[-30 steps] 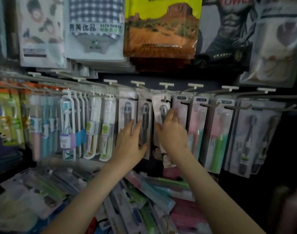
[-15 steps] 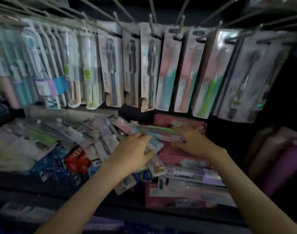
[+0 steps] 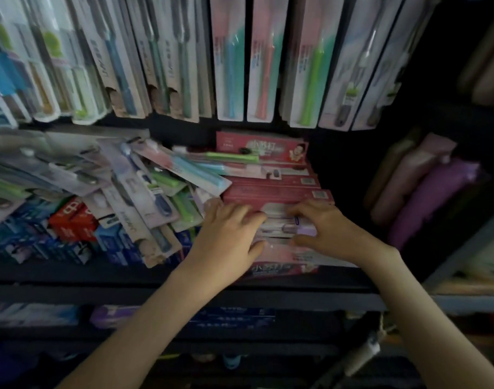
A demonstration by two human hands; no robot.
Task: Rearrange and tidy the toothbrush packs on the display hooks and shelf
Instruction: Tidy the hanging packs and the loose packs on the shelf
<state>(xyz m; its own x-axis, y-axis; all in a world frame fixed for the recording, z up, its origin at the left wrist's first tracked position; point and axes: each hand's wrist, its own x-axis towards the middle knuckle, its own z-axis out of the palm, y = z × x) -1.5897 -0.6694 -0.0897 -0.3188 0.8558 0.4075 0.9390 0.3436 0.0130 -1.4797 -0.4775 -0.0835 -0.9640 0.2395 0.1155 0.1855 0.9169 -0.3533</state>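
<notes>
Rows of toothbrush packs (image 3: 230, 66) hang from hooks across the top. Below them a loose heap of toothbrush packs (image 3: 144, 181) lies slanted on the shelf. To its right sits a stack of red boxes (image 3: 271, 189). On the front of that stack lies a pale pink-and-lilac toothbrush pack (image 3: 279, 223). My left hand (image 3: 226, 237) rests on the pack's left end, fingers curved over it. My right hand (image 3: 324, 228) lies on its right end with fingers bent onto it and the thumb at its near edge.
Red and blue toothpaste boxes (image 3: 71, 223) sit under the heap at the left. Pink and purple soft items (image 3: 425, 192) stand on the shelf to the right. The dark shelf front edge (image 3: 156, 296) runs below my hands, with more boxes on the lower shelf.
Both hands dropped from the hanging packs to the shelf, then came nearer to the front of the red stack. The view tilted down.
</notes>
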